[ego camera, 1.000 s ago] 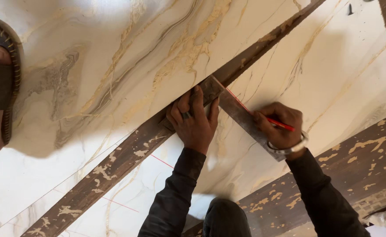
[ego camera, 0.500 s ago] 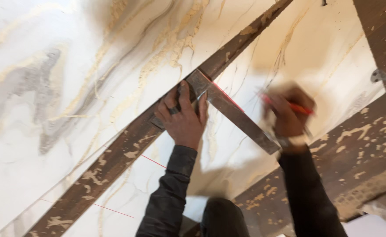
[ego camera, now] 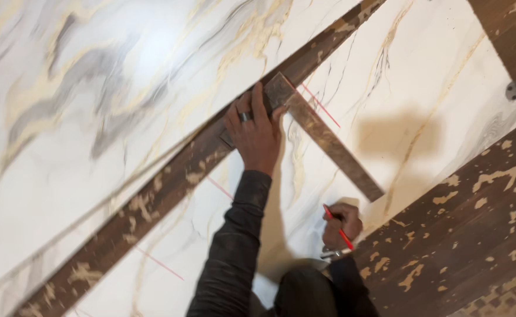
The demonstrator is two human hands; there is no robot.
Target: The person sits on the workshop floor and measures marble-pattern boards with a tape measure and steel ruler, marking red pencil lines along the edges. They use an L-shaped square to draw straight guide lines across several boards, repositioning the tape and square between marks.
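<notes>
Right hand [ego camera: 341, 226] had pulled back from the square's blade since the earlier frame; it sat near my body, low in the scene, well apart from the metal. It was closed in a pinch on a thin red pencil [ego camera: 338, 228], tip pointing down and right. A metal watch band [ego camera: 335, 253] showed at that wrist.

Left hand [ego camera: 256, 132] was unchanged in place: fingers spread flat, pressed on the corner of the worn brown L-shaped metal square [ego camera: 328, 141]. A ring showed on one finger. A dark sleeve covered that forearm.

The square's long blade ran from under the left hand toward the right and near side, lying across the white marble-patterned tile with gold and grey veins [ego camera: 410, 94]. A thin red pencil line [ego camera: 319, 105] sat just beside the blade's far edge.

The square's corner butted against a dark brown wooden strip with pale paint flecks [ego camera: 152, 199], which ran diagonally from near left to far right between two tiles. More flecked brown wood [ego camera: 475, 223] lay at the right.
</notes>
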